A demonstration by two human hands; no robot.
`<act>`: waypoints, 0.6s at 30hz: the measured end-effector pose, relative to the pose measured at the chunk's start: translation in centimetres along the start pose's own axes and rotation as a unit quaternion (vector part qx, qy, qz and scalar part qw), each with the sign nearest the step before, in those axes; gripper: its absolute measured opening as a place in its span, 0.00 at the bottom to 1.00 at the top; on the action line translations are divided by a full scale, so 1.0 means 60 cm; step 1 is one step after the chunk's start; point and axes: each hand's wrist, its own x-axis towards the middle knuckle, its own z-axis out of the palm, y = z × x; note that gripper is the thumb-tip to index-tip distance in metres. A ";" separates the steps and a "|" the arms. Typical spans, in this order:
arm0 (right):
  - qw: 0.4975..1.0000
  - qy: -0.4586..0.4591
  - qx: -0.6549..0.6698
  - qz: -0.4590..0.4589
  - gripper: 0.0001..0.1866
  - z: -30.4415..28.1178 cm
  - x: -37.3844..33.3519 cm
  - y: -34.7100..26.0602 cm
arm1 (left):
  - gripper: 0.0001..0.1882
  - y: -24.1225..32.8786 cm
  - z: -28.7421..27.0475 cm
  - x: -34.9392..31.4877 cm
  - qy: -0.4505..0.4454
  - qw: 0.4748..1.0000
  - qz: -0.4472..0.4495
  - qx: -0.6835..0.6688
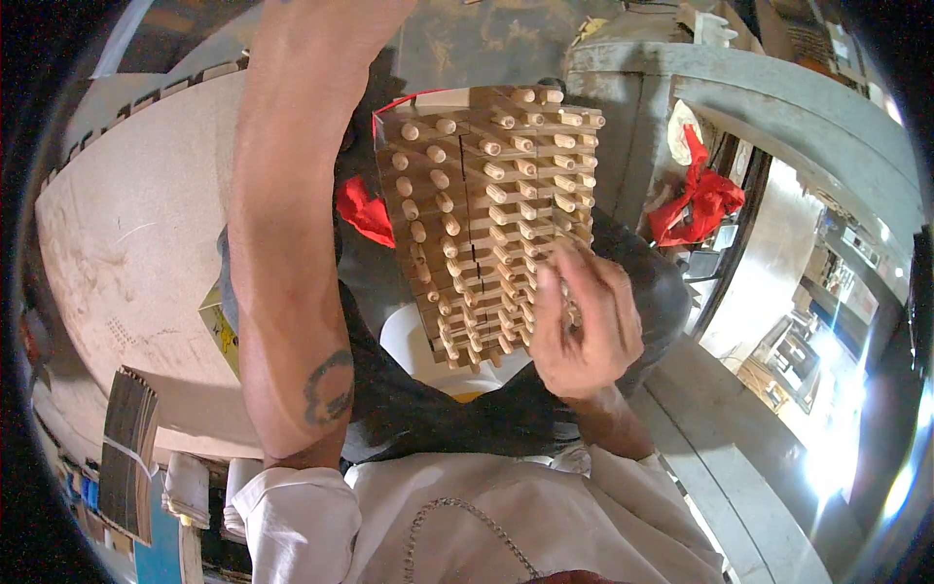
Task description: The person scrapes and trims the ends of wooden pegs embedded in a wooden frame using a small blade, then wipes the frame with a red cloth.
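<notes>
Left forearm [292, 204] flanks pegged wood [486, 229], right grip [556, 263] curled, hold unclear, between tan panel [136, 253] and grey ledge [715, 419].

Left arm [292, 224] stretched forward, right hand [595, 336] raised, fingers [591, 282] curled.

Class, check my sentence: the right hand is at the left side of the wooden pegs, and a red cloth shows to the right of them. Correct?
Not quite: the head view shows the right hand at the right side of the wooden pegs. A red cloth does show to the right.
</notes>
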 end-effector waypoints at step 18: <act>0.989 0.092 0.085 0.073 0.12 0.009 -0.022 0.010 | 0.28 -0.004 0.019 -0.001 0.008 1.000 -0.011 -0.006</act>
